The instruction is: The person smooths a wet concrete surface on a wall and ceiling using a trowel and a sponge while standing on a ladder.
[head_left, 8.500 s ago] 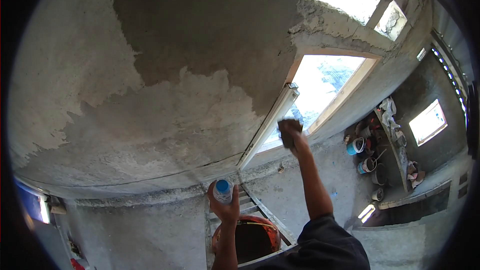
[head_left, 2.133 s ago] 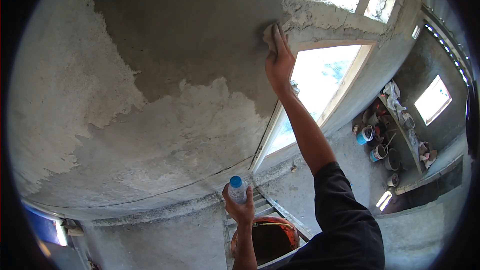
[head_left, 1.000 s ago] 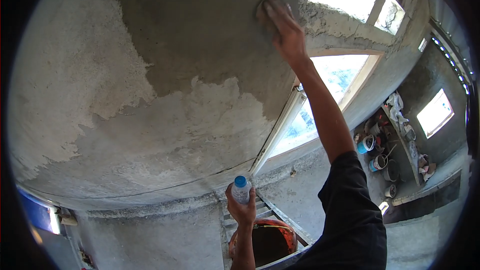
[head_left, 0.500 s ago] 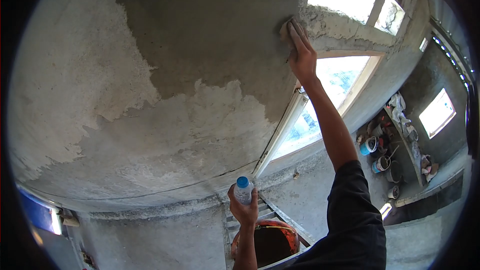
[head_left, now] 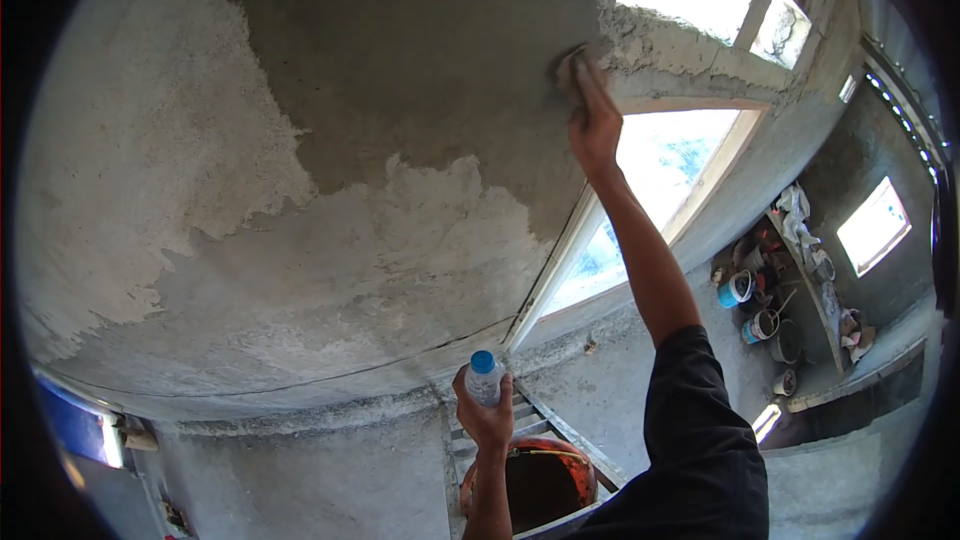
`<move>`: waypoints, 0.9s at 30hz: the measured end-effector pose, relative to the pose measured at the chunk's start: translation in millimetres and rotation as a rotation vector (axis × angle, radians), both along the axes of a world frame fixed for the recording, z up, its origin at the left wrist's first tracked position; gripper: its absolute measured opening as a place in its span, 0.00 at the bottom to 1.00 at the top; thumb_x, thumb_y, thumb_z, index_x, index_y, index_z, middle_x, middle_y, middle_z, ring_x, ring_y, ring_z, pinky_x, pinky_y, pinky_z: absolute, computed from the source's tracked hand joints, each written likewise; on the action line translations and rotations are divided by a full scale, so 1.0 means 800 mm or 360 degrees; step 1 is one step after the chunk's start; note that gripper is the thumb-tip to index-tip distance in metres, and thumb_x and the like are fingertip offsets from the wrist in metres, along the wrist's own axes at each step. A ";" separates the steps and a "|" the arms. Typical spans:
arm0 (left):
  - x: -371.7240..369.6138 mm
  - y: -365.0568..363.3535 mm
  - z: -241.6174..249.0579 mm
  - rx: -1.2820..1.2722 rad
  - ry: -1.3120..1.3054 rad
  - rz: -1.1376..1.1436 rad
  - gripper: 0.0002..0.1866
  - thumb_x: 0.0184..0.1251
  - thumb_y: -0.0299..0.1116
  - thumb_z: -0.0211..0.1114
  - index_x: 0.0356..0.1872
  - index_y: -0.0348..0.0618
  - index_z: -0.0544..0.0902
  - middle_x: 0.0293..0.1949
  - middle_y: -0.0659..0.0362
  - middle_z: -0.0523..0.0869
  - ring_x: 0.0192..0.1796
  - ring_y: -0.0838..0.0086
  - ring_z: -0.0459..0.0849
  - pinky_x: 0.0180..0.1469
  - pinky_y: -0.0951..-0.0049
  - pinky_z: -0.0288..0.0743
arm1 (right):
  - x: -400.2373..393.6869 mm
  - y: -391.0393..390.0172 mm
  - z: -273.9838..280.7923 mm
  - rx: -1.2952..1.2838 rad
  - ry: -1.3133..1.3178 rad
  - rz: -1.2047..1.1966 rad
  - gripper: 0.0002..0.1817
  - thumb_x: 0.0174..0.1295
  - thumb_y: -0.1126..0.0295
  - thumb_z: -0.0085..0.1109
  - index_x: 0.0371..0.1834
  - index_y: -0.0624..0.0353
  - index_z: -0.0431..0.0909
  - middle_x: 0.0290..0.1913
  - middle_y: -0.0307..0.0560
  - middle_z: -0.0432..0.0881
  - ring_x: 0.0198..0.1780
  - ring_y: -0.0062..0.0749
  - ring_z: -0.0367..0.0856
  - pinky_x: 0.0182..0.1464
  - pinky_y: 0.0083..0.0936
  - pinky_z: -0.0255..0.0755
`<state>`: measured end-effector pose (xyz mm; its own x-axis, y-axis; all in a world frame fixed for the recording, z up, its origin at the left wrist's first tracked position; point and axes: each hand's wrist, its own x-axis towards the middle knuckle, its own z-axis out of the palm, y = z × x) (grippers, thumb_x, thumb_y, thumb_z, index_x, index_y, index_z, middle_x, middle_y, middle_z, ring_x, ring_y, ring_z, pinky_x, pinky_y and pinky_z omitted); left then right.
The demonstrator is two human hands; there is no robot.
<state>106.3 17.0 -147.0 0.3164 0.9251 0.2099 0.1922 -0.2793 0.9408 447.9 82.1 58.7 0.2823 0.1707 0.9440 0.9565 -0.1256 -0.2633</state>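
My right hand [head_left: 592, 105] is raised against the plastered wall [head_left: 430, 50], close to the window's upper corner. Its fingers press a tan sponge [head_left: 570, 68] onto the dark, damp-looking plaster; the hand hides much of the sponge and motion blurs it. Lower down, my left hand [head_left: 487, 422] is wrapped round a clear plastic bottle [head_left: 484, 387] with a blue cap, held upright. Below and right of that hand stands an orange-red bucket [head_left: 588, 470] with a dark interior. Paler, dry-looking plaster [head_left: 370, 250] has a ragged border with the dark patch.
A window opening with a wooden frame [head_left: 715, 180] lies beside my right forearm. Under the bucket is a slatted metal platform [head_left: 535, 410]. Several buckets, one a white and blue bucket [head_left: 737, 288], stand near a cluttered shelf [head_left: 812, 285] at the right.
My right hand has slid slightly left and down along the wall with the sponge, and its arm has followed. My left hand and the bottle have barely moved.
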 end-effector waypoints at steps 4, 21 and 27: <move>0.000 0.001 -0.007 0.0066 0.0022 0.0014 0.32 0.52 0.36 0.78 0.55 0.41 0.72 0.46 0.47 0.83 0.46 0.52 0.84 0.49 0.58 0.77 | 0.001 0.000 -0.093 -0.0401 -0.0087 0.0172 0.37 0.46 0.91 0.47 0.66 0.61 0.70 0.69 0.58 0.69 0.69 0.52 0.68 0.71 0.37 0.63; 0.003 -0.003 -0.003 0.0021 0.0038 -0.0029 0.32 0.53 0.36 0.78 0.56 0.42 0.71 0.46 0.48 0.82 0.46 0.52 0.84 0.49 0.57 0.77 | -0.038 0.010 -0.066 -0.0201 -0.0083 0.0212 0.35 0.45 0.91 0.43 0.62 0.61 0.74 0.64 0.59 0.74 0.67 0.50 0.71 0.72 0.39 0.61; 0.003 -0.003 -0.002 0.0091 0.0068 -0.0036 0.32 0.53 0.37 0.78 0.56 0.42 0.71 0.46 0.48 0.82 0.46 0.52 0.84 0.49 0.57 0.77 | -0.009 0.034 -0.021 0.0210 -0.0021 -0.0102 0.37 0.46 0.91 0.48 0.65 0.61 0.71 0.68 0.58 0.69 0.70 0.51 0.66 0.74 0.41 0.57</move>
<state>108.6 15.0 -148.6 0.3469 0.9045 0.2482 0.2248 -0.3371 0.9142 440.8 109.4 41.6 0.2762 0.0269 0.9607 0.9511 -0.1513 -0.2692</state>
